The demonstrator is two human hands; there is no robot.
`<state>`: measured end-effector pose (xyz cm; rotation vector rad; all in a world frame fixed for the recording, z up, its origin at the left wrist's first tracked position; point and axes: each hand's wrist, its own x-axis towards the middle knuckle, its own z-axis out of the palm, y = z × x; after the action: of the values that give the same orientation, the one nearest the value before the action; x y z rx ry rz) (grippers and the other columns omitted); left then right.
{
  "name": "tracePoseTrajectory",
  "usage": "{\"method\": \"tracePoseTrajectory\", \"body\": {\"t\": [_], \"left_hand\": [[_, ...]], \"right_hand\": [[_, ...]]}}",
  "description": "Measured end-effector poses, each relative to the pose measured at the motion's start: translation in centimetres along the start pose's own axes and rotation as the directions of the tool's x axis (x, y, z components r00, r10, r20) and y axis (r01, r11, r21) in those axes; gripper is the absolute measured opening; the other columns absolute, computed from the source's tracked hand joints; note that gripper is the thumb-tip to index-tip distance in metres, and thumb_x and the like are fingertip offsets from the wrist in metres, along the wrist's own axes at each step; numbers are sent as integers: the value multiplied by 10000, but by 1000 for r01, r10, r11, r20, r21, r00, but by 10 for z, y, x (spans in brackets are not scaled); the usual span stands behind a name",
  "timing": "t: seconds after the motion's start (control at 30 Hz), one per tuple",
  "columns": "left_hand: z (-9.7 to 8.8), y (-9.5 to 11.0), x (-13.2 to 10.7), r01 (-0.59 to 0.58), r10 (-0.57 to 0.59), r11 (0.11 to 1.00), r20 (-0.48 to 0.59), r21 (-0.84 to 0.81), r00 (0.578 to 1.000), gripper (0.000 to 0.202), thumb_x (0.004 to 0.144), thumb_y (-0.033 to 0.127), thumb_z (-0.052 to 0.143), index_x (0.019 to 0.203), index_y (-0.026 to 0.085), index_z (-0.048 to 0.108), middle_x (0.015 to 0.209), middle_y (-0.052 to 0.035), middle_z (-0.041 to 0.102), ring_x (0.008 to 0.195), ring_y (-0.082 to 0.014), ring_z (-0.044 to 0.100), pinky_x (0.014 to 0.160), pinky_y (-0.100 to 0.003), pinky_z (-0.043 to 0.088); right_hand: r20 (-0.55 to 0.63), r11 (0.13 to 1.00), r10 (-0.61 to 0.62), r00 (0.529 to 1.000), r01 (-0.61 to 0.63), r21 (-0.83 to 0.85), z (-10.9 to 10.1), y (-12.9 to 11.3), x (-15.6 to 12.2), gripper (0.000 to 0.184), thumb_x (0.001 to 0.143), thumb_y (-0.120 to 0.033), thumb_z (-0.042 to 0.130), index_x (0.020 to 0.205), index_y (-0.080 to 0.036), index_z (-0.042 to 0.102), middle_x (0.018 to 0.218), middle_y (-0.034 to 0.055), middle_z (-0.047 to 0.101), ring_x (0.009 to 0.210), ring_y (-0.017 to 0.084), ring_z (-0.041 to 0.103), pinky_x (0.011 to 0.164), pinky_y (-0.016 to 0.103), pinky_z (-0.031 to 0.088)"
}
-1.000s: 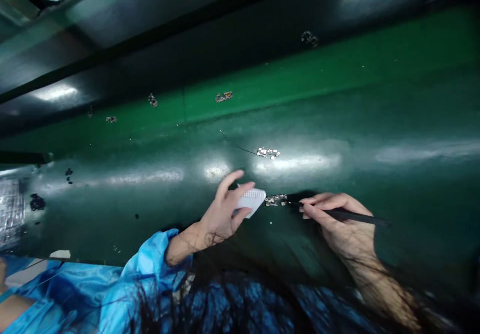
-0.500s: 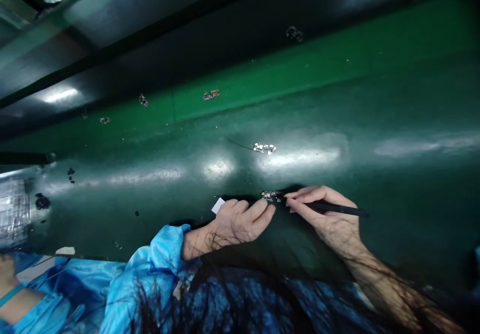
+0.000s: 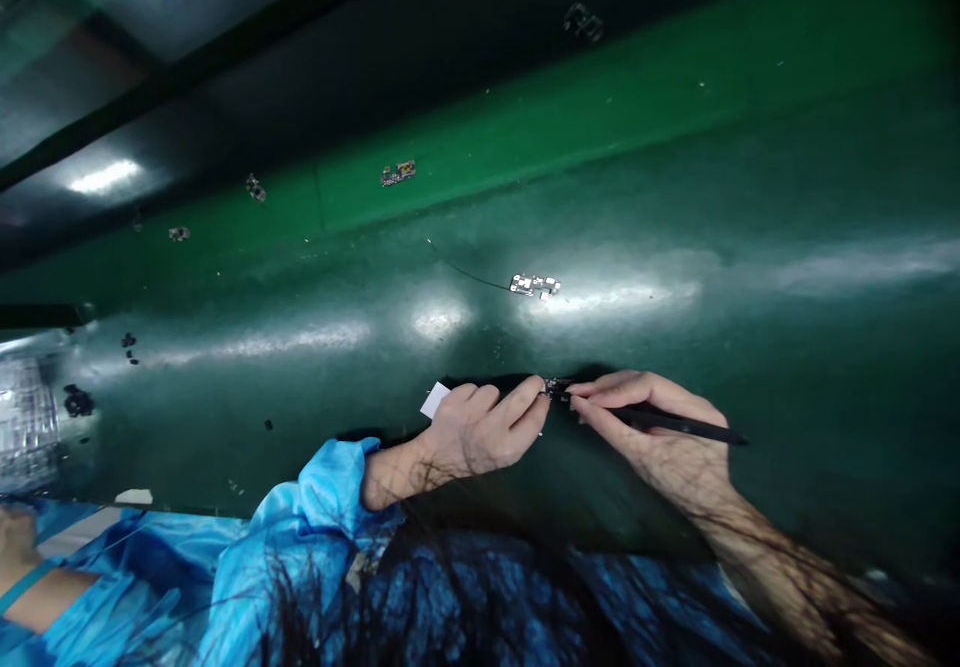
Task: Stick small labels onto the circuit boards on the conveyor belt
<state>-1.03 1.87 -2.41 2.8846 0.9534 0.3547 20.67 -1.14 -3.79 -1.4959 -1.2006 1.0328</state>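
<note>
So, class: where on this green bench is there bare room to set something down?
Bare: the green bench right of the shiny board, beyond the right hand. Also between that board and the tray. Crowded: where the left hand and pen meet.

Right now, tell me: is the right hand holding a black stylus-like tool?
Yes, the right hand grips a thin black tool whose tip meets the small circuit board.

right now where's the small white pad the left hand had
In the head view it sits low and left of centre, tucked in the left hand, one white corner poking out behind the knuckles, on the green belt.
</note>
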Motion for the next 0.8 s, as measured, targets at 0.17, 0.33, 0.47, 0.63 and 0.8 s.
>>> {"method": "tracePoseTrajectory", "body": {"t": [0.17, 0.33, 0.47, 0.63, 0.8], "left_hand": [[-2, -1, 3, 2, -2, 1000, 3, -20, 1000, 249, 1020, 153, 595, 1106, 263, 801, 1230, 20, 829, 575, -102, 567, 501, -301, 405], [-4, -2, 5, 43, -32, 996, 138, -76, 990, 307, 1052, 163, 518, 1118, 288, 791, 1228, 26, 824, 586, -90, 585, 526, -288, 361], [-4, -3, 5, 53, -35, 994, 189, -91, 981, 313, 1046, 175, 522, 1144, 303, 790, 1237, 15, 821, 613, -94, 611, 535, -291, 377], [-4, -2, 6, -1, 2, 1000, -64, 16, 998, 265, 1030, 158, 574, 1064, 274, 810, 1154, 41, 846, 580, -92, 571, 528, -280, 420], [-9, -9, 7, -42, 46, 999, -106, 33, 993, 201, 982, 136, 651, 1045, 228, 818, 1194, 32, 846, 571, -95, 526, 515, -278, 416]], "right_hand": [[11, 1000, -8, 1000, 8, -11, 1, -1, 1, 167, 800, -234, 872, 705, -290, 747, 774, -19, 847, 706, 177, 820, 710, 260, 693], [16, 1000, -7, 1000, 7, -14, 1, 0, -1, 159, 809, -226, 855, 710, -288, 747, 775, -15, 846, 700, 189, 820, 700, 283, 701], [21, 1000, 1, 1000, 0, -15, 1, 2, -4, 161, 813, -224, 851, 717, -297, 745, 794, -21, 850, 721, 193, 824, 709, 297, 705], [10, 1000, 17, 1000, -17, -4, 1, -1, -4, 161, 814, -219, 856, 723, -298, 748, 797, -26, 850, 733, 176, 825, 734, 274, 698], [-16, 997, 72, 997, -71, 38, -2, -7, 0, 172, 791, -226, 883, 714, -282, 741, 778, -15, 843, 728, 161, 820, 716, 246, 686]]}}
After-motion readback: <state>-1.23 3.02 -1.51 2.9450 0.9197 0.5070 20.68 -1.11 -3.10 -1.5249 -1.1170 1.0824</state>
